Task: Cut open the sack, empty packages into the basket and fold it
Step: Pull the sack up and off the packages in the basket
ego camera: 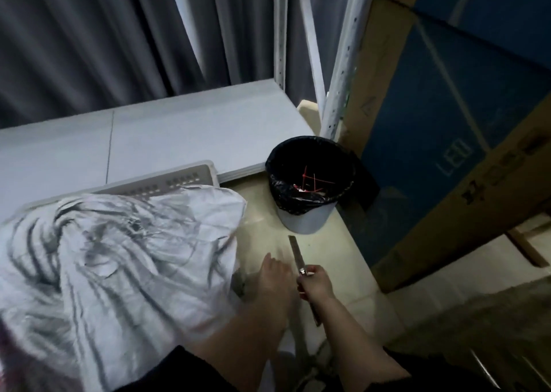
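Two bare forearms come up from the bottom edge of the frame. Largest of all is one crumpled white woven sack (113, 257), filling the lower left and slumped over the near rim of one pale plastic basket (182, 177), whose perforated wall shows just above it at centre left. Next in size, one big cardboard carton (447, 159) printed blue leans at the right, with a white metal rack upright (343, 72) beside it and grey curtains across the upper left. One small bin (307, 183) lined with a black bag stands at centre right, holding several red cable ties (308, 181).

Below the bin, the right hand (316, 284) is clenched round the handle of one utility knife (298, 257), its blade out and pointing up the frame. The left hand (274, 278) lies just beside it at the sack's lower right edge; it is blurred, and I cannot tell whether it grips the fabric or merely rests there.

My reading is that the cutting step is in hand, since no packages show in the basket. To do it well, the left hand should pull the sack's mouth taut and stay behind the blade, with the cut shallow and directed away from the body so the packages inside are not scored.
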Tool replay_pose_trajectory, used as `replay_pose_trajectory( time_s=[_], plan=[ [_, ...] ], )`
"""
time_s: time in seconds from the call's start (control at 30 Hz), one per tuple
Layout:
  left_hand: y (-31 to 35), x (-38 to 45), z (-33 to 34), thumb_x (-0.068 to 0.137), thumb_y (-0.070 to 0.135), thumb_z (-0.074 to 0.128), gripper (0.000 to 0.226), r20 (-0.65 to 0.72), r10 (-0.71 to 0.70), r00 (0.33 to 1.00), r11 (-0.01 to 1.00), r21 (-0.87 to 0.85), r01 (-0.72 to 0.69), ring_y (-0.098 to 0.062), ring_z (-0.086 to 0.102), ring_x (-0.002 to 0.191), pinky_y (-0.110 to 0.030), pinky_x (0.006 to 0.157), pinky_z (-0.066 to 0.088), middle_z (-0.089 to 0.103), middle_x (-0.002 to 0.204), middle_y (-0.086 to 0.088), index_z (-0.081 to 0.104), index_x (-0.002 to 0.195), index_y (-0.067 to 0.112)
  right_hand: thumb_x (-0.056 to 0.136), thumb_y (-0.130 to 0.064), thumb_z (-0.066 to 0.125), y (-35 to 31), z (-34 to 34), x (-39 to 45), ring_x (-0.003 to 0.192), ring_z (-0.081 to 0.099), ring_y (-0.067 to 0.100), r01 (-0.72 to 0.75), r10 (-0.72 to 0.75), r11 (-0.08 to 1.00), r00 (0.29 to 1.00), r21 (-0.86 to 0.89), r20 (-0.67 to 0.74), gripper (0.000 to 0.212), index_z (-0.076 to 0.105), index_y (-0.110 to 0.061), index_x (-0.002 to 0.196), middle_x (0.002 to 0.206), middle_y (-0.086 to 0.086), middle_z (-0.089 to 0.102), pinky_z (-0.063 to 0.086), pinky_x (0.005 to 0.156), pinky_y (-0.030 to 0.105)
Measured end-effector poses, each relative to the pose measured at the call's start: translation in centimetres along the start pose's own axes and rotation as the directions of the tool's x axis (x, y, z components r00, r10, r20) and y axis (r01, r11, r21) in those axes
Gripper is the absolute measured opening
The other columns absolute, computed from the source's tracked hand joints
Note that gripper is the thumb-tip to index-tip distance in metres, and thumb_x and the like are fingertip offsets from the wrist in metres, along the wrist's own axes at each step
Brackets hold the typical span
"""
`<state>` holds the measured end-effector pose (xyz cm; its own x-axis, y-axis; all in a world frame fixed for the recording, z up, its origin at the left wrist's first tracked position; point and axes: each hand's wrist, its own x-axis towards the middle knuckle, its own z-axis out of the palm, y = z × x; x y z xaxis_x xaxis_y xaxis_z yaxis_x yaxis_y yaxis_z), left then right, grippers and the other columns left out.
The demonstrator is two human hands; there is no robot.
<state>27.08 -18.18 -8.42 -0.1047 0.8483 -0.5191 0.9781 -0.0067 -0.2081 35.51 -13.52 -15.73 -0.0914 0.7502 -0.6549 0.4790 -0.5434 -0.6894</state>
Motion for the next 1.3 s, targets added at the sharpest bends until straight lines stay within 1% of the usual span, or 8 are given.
replay_pose_trajectory(
  time_s=[0.1, 0.23, 0.57, 0.63, 0.77, 0.93, 1.13, 1.3],
  plan=[
    [0.7, 2.2, 1.8, 0.080, 0.059, 0.060, 0.068, -0.071, -0.019, 0.997, 0.994, -0.106, 0.012, -0.024, 0.055, 0.120, -0.040, 0.114, 0.016, 0.062, 0.123, -0.014, 0.060, 0.126, 0.008, 0.084, -0.011, 0.064, 2.1, 1.3, 1.8, 0.094, 0.062, 0.031, -0.023, 0.023, 0.999, 1.000, -0.025, -0.011, 0.031, 0.056, -0.005, 0.113, 0.110, 0.018, 0.066, 0.048, 0.080, 0.033],
    [1.4, 4.1, 6.0, 0.098, 0.026, 0.042, 0.047, 0.126, -0.007, 0.992, 0.994, -0.107, 0.021, -0.030, 0.036, 0.133, -0.043, 0.119, 0.007, 0.044, 0.140, -0.014, 0.039, 0.138, 0.003, 0.086, -0.010, 0.063, 4.9, 2.0, 4.0, 0.112, 0.058, 0.031, -0.035, 0.032, 0.992, 0.999, -0.121, -0.031, 0.041, 0.051, -0.001, 0.124, 0.120, 0.018, 0.062, 0.043, 0.082, 0.026],
    [2.5, 6.0, 8.6, 0.099, 0.043, 0.039, 0.067, 0.230, -0.004, 0.973, 0.996, -0.081, 0.023, -0.035, 0.019, 0.143, -0.049, 0.118, 0.001, 0.024, 0.154, -0.020, 0.021, 0.148, 0.002, 0.081, -0.007, 0.067, 9.1, 3.3, 6.9, 0.116, 0.054, 0.033, -0.075, 0.081, 0.972, 0.997, -0.221, 0.017, 0.051, 0.048, -0.008, 0.128, 0.126, 0.015, 0.056, 0.044, 0.095, 0.037],
    [2.4, 5.6, 8.3, 0.098, 0.042, 0.042, 0.070, 0.258, -0.002, 0.966, 0.997, -0.077, 0.023, -0.036, 0.016, 0.144, -0.051, 0.117, 0.001, 0.020, 0.155, -0.021, 0.018, 0.150, 0.002, 0.082, -0.010, 0.066, 9.7, 3.6, 7.1, 0.114, 0.053, 0.037, -0.059, 0.069, 0.953, 0.997, -0.296, 0.025, 0.054, 0.044, -0.012, 0.131, 0.129, 0.017, 0.047, 0.043, 0.096, 0.039],
    [2.7, 5.1, 7.5, 0.100, 0.038, 0.040, 0.067, 0.272, 0.052, 0.961, 0.997, -0.075, -0.032, -0.038, 0.012, 0.144, -0.054, 0.116, 0.002, 0.016, 0.156, -0.022, 0.014, 0.151, 0.003, 0.092, -0.017, 0.053, 10.7, 3.9, 7.1, 0.106, 0.056, 0.038, -0.028, 0.000, 0.855, 0.999, -0.518, -0.054, 0.040, 0.044, -0.016, 0.131, 0.125, 0.016, 0.038, 0.044, 0.090, 0.038],
    [2.6, 4.8, 7.5, 0.100, 0.039, 0.038, 0.061, 0.297, 0.046, 0.954, 0.998, -0.064, -0.028, -0.039, 0.018, 0.142, -0.055, 0.116, 0.002, 0.022, 0.154, -0.022, 0.022, 0.149, 0.005, 0.097, -0.025, 0.044, 11.1, 4.4, 7.4, 0.106, 0.052, 0.031, 0.010, -0.122, 0.758, 0.985, -0.652, -0.126, 0.034, 0.043, -0.025, 0.131, 0.122, 0.011, 0.040, 0.045, 0.082, 0.034],
    [2.0, 4.7, 7.8, 0.098, 0.043, 0.043, 0.067, 0.321, 0.042, 0.946, 0.998, -0.058, -0.024, -0.039, 0.020, 0.141, -0.056, 0.116, 0.001, 0.023, 0.153, -0.023, 0.022, 0.148, 0.004, 0.095, -0.021, 0.046, 11.8, 4.6, 7.6, 0.111, 0.049, 0.030, 0.006, -0.109, 0.676, 0.990, -0.737, -0.092, 0.039, 0.035, -0.017, 0.132, 0.126, 0.010, 0.041, 0.045, 0.080, 0.034],
    [1.7, 4.4, 7.7, 0.099, 0.038, 0.042, 0.059, 0.304, 0.016, 0.952, 0.997, -0.078, 0.008, -0.037, 0.028, 0.138, -0.056, 0.114, 0.005, 0.028, 0.151, -0.020, 0.028, 0.146, 0.005, 0.100, -0.021, 0.037, 11.0, 3.6, 7.5, 0.114, 0.049, 0.033, 0.002, -0.072, 0.635, 0.996, -0.772, -0.057, 0.032, 0.039, -0.015, 0.131, 0.128, 0.012, 0.041, 0.046, 0.087, 0.035]
  ],
)
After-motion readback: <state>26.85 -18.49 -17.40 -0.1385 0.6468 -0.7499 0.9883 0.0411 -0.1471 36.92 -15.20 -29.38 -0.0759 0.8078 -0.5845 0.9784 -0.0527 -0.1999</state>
